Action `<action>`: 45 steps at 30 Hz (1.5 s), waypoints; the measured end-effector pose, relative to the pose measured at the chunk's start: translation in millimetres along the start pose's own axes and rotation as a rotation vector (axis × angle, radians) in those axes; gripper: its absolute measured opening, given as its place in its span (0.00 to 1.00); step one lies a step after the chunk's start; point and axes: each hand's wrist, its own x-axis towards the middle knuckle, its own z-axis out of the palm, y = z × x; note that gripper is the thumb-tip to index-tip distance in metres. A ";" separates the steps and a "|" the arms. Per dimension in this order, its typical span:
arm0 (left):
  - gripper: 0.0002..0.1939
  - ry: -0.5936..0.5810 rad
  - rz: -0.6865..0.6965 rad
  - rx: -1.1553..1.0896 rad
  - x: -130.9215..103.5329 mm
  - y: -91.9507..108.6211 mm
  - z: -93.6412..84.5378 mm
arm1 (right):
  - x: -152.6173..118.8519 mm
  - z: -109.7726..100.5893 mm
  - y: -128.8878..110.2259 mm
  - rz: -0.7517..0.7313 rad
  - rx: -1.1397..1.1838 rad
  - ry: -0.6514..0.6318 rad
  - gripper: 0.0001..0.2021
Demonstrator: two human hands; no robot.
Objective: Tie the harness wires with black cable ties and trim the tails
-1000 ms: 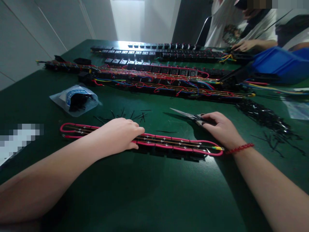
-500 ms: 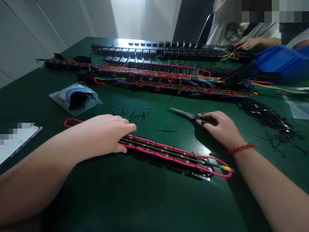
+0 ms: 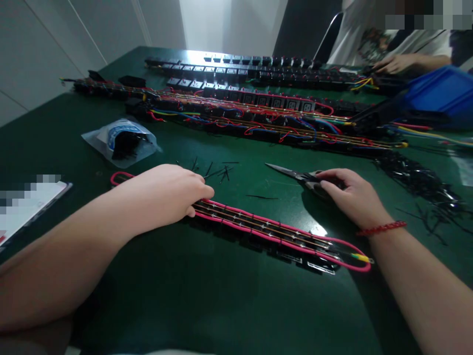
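Observation:
My left hand point(image 3: 175, 192) is closed around the power socket strip point(image 3: 258, 224), back of the hand up, hiding part of its far-left length. Red wire runs along both long sides of the strip and loops past each end, with brass-coloured bars between. Dark ties cross it at intervals, and a yellow-green sleeved lead point(image 3: 361, 258) ends at its right. Beyond the strip, my right hand point(image 3: 349, 190) grips the handles of a pair of scissors point(image 3: 283, 170), held low over the table. Their blades are together and point left, apart from the strip.
Cut black tie ends point(image 3: 223, 172) lie behind the strip. An open plastic bag point(image 3: 146, 153) of black ties stands at left. Wired socket strips point(image 3: 236, 118) cross the table behind, near a blue bin point(image 3: 443, 93). A black tie bundle point(image 3: 417, 177) lies right; another person's hand point(image 3: 395, 64) is far right.
The view has shifted a little, so most things sit farther right. My left thumb and fingers have drawn closer together on the strip. My right hand keeps its hold on the scissors.

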 end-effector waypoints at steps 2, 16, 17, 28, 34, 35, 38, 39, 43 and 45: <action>0.09 0.040 0.040 0.004 3.3 1.6 2.9 | 2.1 -9.5 -2.2 0.026 -0.031 -0.047 0.14; 0.17 0.429 0.323 -0.022 29.2 45.5 31.8 | -75.4 11.4 -114.9 -0.586 0.120 -0.296 0.13; 0.17 0.412 0.306 -0.038 26.7 45.0 30.7 | -76.4 15.5 -115.3 -0.595 0.127 -0.296 0.13; 0.11 0.109 0.133 -0.130 13.5 34.6 12.4 | -73.5 19.4 -107.5 -0.532 0.193 -0.340 0.13; 0.11 0.117 0.162 -0.183 18.2 33.5 12.7 | -71.6 17.9 -107.7 -0.531 0.156 -0.345 0.13; 0.11 0.126 0.165 -0.193 18.4 34.0 13.6 | -71.6 18.2 -107.3 -0.536 0.132 -0.345 0.14; 0.11 0.173 0.177 -0.221 18.3 35.5 16.6 | -72.8 19.4 -105.8 -0.556 0.063 -0.333 0.17; 0.11 0.184 0.180 -0.229 18.3 35.2 17.2 | -73.5 19.7 -105.5 -0.556 0.052 -0.333 0.18; 0.11 0.151 0.198 -0.302 20.7 22.2 14.7 | -75.7 19.6 -104.6 -0.541 0.041 -0.338 0.18; 0.09 0.145 0.190 -0.365 23.3 7.1 12.8 | -76.2 19.5 -104.1 -0.549 0.038 -0.326 0.18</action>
